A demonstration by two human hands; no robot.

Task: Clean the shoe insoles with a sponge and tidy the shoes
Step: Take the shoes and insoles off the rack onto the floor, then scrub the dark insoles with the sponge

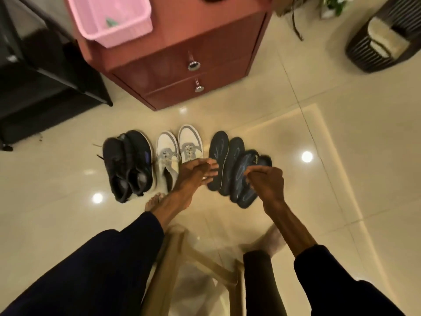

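Three groups lie in one row on the floor (341, 137), in front of the drawer cabinet (182, 60). The left pair of sneakers (127, 165) lies just beside the middle pair of sneakers (173, 147), with the overlapping insoles (230, 165) to the right. A basket (109, 17) sits on the cabinet's left corner. The left hand (196, 172) hangs between the middle pair and the insoles. The right hand (266, 179) is over the rightmost insoles, seemingly pinching one.

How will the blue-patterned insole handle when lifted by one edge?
Probably floppy: the blue-patterned insole is thin and flat, so it may droop from the right hand's pinch. Likely light, since a fingertip pinch seems enough. It overlaps the neighbouring insoles, so pushing it would probably drag them across the glossy floor.
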